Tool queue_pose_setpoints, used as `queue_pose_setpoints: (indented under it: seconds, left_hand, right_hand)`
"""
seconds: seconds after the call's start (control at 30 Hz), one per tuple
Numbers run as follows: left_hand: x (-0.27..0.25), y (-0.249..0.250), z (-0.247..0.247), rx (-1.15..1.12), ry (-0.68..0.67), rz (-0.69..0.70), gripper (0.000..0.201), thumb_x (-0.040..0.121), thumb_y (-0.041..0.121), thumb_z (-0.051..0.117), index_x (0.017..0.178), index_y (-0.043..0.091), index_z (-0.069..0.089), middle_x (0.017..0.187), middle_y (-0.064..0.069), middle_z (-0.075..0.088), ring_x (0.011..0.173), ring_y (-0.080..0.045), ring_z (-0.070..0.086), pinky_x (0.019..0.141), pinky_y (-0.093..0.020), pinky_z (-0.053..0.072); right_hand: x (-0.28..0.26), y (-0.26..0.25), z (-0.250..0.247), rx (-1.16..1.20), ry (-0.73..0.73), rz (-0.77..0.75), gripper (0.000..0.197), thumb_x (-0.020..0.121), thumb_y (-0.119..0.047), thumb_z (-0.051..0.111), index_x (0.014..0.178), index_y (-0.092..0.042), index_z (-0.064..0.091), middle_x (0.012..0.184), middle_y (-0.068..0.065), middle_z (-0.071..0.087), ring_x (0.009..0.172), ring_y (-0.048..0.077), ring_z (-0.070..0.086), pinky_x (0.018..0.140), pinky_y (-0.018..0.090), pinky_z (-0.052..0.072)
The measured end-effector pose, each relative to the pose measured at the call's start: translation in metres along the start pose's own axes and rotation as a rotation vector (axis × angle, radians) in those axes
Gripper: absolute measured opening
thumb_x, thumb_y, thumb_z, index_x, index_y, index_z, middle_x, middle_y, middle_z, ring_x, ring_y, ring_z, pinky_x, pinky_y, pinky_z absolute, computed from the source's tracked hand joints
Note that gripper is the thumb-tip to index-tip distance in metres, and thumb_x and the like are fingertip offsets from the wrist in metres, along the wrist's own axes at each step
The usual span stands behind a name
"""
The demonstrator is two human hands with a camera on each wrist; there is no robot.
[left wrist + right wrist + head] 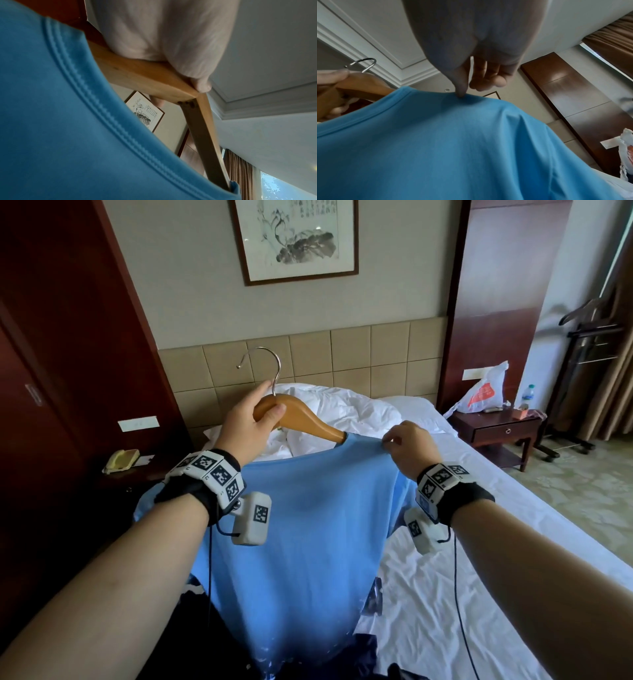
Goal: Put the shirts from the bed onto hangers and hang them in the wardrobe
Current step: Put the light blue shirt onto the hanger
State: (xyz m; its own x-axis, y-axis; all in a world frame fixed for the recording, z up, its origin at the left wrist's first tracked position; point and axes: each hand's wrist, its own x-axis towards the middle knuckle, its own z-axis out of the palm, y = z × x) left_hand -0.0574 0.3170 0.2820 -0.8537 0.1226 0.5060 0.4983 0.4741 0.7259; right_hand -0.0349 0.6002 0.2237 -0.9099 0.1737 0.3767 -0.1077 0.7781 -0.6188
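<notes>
Left hand [247, 419] grips your rigid wooden hanger [301, 416] at its neck; right hand [409, 443] pinches the limp, light blue shirt [308, 525] at its shoulder seam. Keep the grips there.

Our left hand [247, 419], mid-frame in the head view, curls around the hanger [301, 416]; our right hand [409, 445], further right, pinches the blue shirt [308, 525] at its shoulder; both forearms reach forward.
</notes>
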Motion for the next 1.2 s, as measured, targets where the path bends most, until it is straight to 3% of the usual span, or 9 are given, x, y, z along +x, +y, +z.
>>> queue_pose_setpoints:
  seconds: [0.23,0.33,0.43,0.57,0.8,0.9,1.03,1.1,1.2]
  left_hand:
    - [-0.003,-0.001,-0.007,-0.009,-0.01,-0.059,0.065,0.091,0.034,0.064,0.147,0.032,0.031,0.131,-0.008,0.051,0.119,-0.04,0.055,0.1,-0.055,0.046]
    - [-0.004,-0.002,-0.006,-0.019,-0.03,-0.075,0.072,0.089,0.038,0.064,0.149,0.034,0.025,0.139,-0.015,0.049,0.121,-0.041,0.053,0.101,-0.055,0.045]
    - [-0.004,-0.002,0.0,-0.002,-0.041,-0.08,0.077,0.079,0.056,0.063,0.144,0.045,0.024,0.135,-0.016,0.052,0.119,-0.038,0.055,0.099,-0.055,0.047]
    - [0.001,-0.001,0.007,0.005,-0.055,-0.073,0.084,0.07,0.068,0.06,0.142,0.048,0.023,0.13,-0.015,0.055,0.114,-0.036,0.058,0.094,-0.054,0.049]
    - [0.006,0.006,0.005,-0.067,-0.063,-0.066,0.079,0.088,0.037,0.066,0.151,0.036,0.018,0.116,-0.015,0.058,0.09,-0.024,0.063,0.06,-0.019,0.05]
    - [0.005,0.011,0.007,-0.083,-0.067,-0.05,0.079,0.089,0.035,0.066,0.151,0.034,0.019,0.118,-0.015,0.057,0.096,-0.027,0.063,0.065,-0.022,0.052]
    - [-0.005,0.017,0.008,-0.075,-0.106,-0.063,0.078,0.085,0.046,0.065,0.15,0.034,0.024,0.14,-0.008,0.05,0.122,-0.025,0.054,0.097,-0.04,0.05]
    - [-0.012,0.017,0.006,-0.018,-0.118,-0.052,0.067,0.092,0.041,0.061,0.149,0.027,0.03,0.147,-0.001,0.044,0.13,-0.017,0.046,0.105,-0.028,0.039]
    - [-0.026,0.008,-0.002,0.106,-0.116,-0.105,0.058,0.095,0.043,0.054,0.146,0.021,0.038,0.134,0.005,0.051,0.118,-0.01,0.048,0.087,-0.012,0.031]
  right_hand:
    - [0.016,-0.018,0.0,-0.019,0.092,0.073,0.021,0.093,-0.009,0.047,0.1,-0.009,0.067,0.106,0.015,0.065,0.098,0.034,0.058,0.073,0.026,0.035]
    - [0.013,-0.037,0.005,0.067,0.127,-0.01,0.03,0.096,-0.01,0.048,0.124,-0.008,0.059,0.12,0.013,0.061,0.105,0.028,0.056,0.083,0.027,0.039]
    - [0.002,-0.072,0.011,0.207,0.007,-0.202,0.047,0.097,-0.028,0.054,0.142,-0.018,0.045,0.116,0.001,0.057,0.1,0.013,0.052,0.093,0.028,0.041]
    - [-0.006,-0.089,0.026,0.077,-0.212,-0.253,0.06,0.097,-0.04,0.051,0.151,-0.025,0.028,0.123,0.004,0.059,0.11,0.023,0.055,0.095,0.035,0.042]
    - [-0.018,-0.093,0.031,-0.073,-0.062,-0.263,0.065,0.097,-0.046,0.047,0.153,-0.029,0.018,0.124,0.007,0.056,0.115,0.026,0.051,0.101,0.041,0.031]
    - [-0.021,-0.096,0.028,-0.085,0.008,-0.282,0.065,0.098,-0.04,0.048,0.154,-0.029,0.016,0.118,0.01,0.058,0.108,0.03,0.054,0.098,0.04,0.031]
    - [-0.026,-0.092,0.021,-0.022,-0.007,-0.28,0.066,0.098,-0.034,0.052,0.153,-0.031,0.017,0.105,0.011,0.055,0.099,0.032,0.054,0.093,0.042,0.04]
    - [-0.03,-0.09,0.023,-0.021,0.017,-0.278,0.065,0.097,-0.033,0.054,0.152,-0.031,0.02,0.103,0.011,0.056,0.096,0.032,0.054,0.093,0.045,0.04]
    - [-0.036,-0.087,0.03,0.002,0.045,-0.266,0.064,0.096,-0.032,0.056,0.151,-0.032,0.024,0.096,0.003,0.052,0.091,0.027,0.052,0.094,0.046,0.04]
